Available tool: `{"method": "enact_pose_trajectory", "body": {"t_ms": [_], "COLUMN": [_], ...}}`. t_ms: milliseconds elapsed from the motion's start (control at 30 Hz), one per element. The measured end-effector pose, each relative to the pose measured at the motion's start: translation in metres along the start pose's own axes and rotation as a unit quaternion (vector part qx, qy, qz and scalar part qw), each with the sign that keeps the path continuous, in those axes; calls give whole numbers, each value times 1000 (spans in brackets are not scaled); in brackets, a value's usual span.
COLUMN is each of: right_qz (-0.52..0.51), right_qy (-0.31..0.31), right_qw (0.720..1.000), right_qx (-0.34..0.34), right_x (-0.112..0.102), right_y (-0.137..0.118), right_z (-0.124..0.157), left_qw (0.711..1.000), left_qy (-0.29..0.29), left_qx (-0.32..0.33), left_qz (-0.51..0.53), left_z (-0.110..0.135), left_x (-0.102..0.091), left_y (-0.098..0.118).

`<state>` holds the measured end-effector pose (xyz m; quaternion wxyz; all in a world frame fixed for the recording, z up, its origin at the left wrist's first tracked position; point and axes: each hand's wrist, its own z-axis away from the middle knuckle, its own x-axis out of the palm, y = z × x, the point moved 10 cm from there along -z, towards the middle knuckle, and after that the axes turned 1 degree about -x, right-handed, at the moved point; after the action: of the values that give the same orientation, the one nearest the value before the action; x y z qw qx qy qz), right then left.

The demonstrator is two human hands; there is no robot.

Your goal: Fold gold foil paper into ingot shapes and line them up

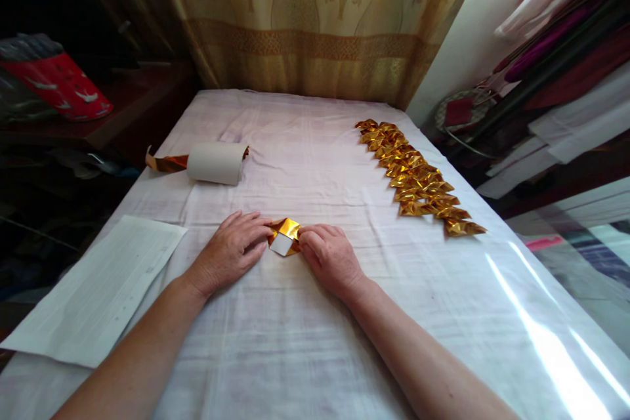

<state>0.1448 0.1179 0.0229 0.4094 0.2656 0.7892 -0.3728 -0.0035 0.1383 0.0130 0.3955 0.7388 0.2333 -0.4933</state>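
Note:
A small piece of gold foil paper (pixel 290 228), partly folded, lies on the white cloth in front of me, with a white square of its underside showing. My left hand (pixel 229 254) rests on the cloth, its thumb and fingertips closed on the paper's left corner. On the opposite side, my right hand (pixel 332 257) pinches the right corner, fingers curled in. Both corners are partly hidden under the fingertips. Farther off to the right, several folded gold foil pieces (pixel 411 174) lie in slanting rows.
A white cardboard tube (pixel 215 163) lies at the left with gold foil strips (pixel 167 163) poking out. Nearer me is a printed paper sheet (pixel 105 289). A red container (pixel 62 86) stands on a dark shelf. A gold curtain (pixel 305 20) hangs behind the cloth-covered table (pixel 295 121); clothes hang at right.

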Motion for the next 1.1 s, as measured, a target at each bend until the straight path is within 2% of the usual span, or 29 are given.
{"method": "enact_pose_trajectory", "body": {"t_ms": [133,267,533,867,1100], "right_qz": [10,-11,3,91,105], "right_qy": [-4,-46,-82,-36,-11], "right_qw": [1000,999,997,995,993], "right_qx": [-25,-26,-4,-34,-49], "right_x": [-3,-2,1,6,5], "right_y": [-6,-10,-11,-18,-17], "right_z": [0,0,-3,-5,-4], "left_qw": [1000,999,996,997,996], "left_qy": [-8,9,44,28,33], "left_qx": [5,31,70,65,70], "left_qz": [-4,-9,-23,-40,-54], "left_z": [0,1,-4,-4,-2], "left_x": [-1,-7,-14,-12,-9], "left_y": [4,9,20,24,25]}}
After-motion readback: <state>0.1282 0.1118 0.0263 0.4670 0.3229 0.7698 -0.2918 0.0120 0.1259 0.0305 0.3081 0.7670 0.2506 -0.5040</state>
